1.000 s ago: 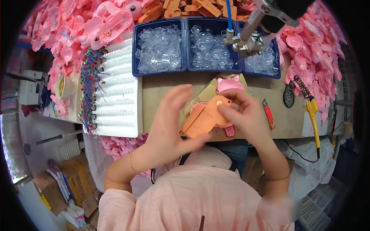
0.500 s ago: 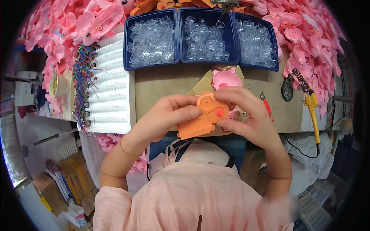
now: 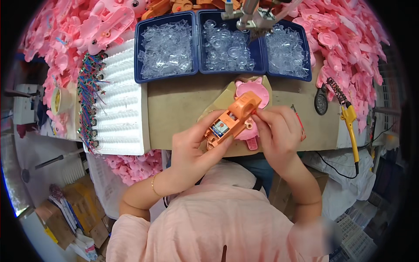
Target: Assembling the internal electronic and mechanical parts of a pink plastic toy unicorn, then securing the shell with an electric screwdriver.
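Observation:
An orange plastic toy housing (image 3: 238, 114) is tilted over the near edge of the table, its side with a square opening facing up and small electronic parts showing inside. My left hand (image 3: 192, 142) grips its lower end, thumb along the near side. At its right side my right hand (image 3: 279, 131) has its fingertips closed at a small red knob (image 3: 254, 112), largely hidden by the fingers. Beneath the housing lie a pink animal-head shell (image 3: 253, 90) with ears and another pink plastic piece (image 3: 249, 139), partly covered.
Three blue bins (image 3: 166, 78) of clear plastic parts stand at the back, a metal fixture (image 3: 257, 19) above them. White foam trays (image 3: 122, 105) with wired parts (image 3: 89, 100) lie left. Pink shells (image 3: 345, 48) pile up. A red-handled tool (image 3: 299, 122) and yellow soldering iron (image 3: 349, 118) are right.
The orange housing has been turned so its opening with the electronics faces up. My right hand has shifted from spanning it to pinching at its side. The view moved slightly.

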A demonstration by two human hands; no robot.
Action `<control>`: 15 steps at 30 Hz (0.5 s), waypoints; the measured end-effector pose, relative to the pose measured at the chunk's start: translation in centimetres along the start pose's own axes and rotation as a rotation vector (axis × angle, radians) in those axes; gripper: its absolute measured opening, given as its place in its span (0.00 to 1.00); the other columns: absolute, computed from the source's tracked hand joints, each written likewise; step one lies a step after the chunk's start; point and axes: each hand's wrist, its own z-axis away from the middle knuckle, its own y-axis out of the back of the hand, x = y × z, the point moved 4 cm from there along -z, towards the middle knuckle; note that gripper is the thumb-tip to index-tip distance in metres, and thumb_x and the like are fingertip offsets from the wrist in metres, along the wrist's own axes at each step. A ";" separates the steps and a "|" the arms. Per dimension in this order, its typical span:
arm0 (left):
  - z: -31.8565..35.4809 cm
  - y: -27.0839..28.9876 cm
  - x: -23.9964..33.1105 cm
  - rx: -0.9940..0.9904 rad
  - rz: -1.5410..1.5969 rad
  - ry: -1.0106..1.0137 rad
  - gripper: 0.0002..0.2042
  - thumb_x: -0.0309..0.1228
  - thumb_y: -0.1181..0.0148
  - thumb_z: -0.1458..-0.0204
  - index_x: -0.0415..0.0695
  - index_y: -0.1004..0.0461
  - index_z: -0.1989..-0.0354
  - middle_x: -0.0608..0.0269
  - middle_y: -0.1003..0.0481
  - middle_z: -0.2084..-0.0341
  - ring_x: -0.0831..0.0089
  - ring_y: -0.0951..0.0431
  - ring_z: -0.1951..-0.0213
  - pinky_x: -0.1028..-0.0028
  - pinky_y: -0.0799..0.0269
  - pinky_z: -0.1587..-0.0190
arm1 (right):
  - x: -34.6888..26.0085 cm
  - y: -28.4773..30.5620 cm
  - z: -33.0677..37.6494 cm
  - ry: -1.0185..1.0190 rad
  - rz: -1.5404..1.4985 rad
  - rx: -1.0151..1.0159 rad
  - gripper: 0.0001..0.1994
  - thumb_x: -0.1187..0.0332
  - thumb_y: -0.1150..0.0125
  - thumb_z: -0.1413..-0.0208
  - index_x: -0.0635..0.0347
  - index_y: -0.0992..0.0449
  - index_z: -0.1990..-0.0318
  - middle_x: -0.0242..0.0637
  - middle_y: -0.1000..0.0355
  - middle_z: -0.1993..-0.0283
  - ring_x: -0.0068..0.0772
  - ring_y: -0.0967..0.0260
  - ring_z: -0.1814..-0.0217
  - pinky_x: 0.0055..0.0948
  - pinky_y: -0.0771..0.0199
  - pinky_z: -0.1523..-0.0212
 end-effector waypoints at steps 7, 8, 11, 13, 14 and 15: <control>0.6 -1.1 -0.2 0.137 -0.474 -0.402 0.23 0.24 0.36 0.61 0.38 0.30 0.51 0.54 0.24 0.67 0.66 0.24 0.73 0.74 0.29 0.69 | 1.3 -3.3 3.0 -0.737 -0.768 0.210 0.04 0.76 0.41 0.50 0.67 0.29 0.70 0.32 0.34 0.76 0.22 0.37 0.74 0.21 0.38 0.74; 0.4 -1.0 -0.3 0.136 -0.476 -0.403 0.23 0.24 0.36 0.61 0.38 0.30 0.51 0.54 0.24 0.67 0.66 0.24 0.73 0.74 0.29 0.69 | 1.4 -3.8 3.3 -0.967 -0.986 0.203 0.05 0.75 0.41 0.49 0.67 0.29 0.69 0.31 0.33 0.75 0.19 0.37 0.73 0.19 0.39 0.73; 0.3 -0.7 0.0 0.128 -0.552 -0.436 0.24 0.23 0.37 0.62 0.40 0.30 0.51 0.57 0.24 0.66 0.66 0.25 0.71 0.73 0.29 0.66 | 1.9 -3.7 4.0 -1.208 -1.170 0.041 0.05 0.73 0.41 0.48 0.67 0.29 0.68 0.33 0.32 0.70 0.19 0.36 0.71 0.19 0.38 0.71; -0.1 0.0 -0.4 -0.028 -0.447 -0.081 0.24 0.24 0.38 0.62 0.44 0.29 0.51 0.58 0.24 0.65 0.66 0.24 0.69 0.72 0.29 0.63 | 2.3 -2.4 4.2 -1.219 -1.129 -0.111 0.06 0.74 0.40 0.50 0.66 0.28 0.66 0.35 0.31 0.68 0.22 0.35 0.70 0.20 0.37 0.70; 0.1 0.8 -0.5 -0.024 -0.450 -0.076 0.24 0.24 0.38 0.62 0.44 0.29 0.51 0.58 0.24 0.65 0.66 0.24 0.69 0.72 0.29 0.63 | 1.6 -0.3 2.7 -0.841 -0.764 -0.143 0.09 0.73 0.38 0.53 0.66 0.28 0.64 0.36 0.31 0.65 0.25 0.34 0.67 0.22 0.36 0.66; 0.2 1.2 -0.7 -0.131 -0.402 -0.081 0.24 0.24 0.38 0.62 0.46 0.29 0.51 0.58 0.24 0.65 0.65 0.24 0.68 0.72 0.29 0.63 | 0.6 1.5 1.5 -0.464 -0.397 -0.162 0.12 0.73 0.36 0.56 0.65 0.28 0.63 0.37 0.31 0.63 0.28 0.34 0.65 0.24 0.34 0.63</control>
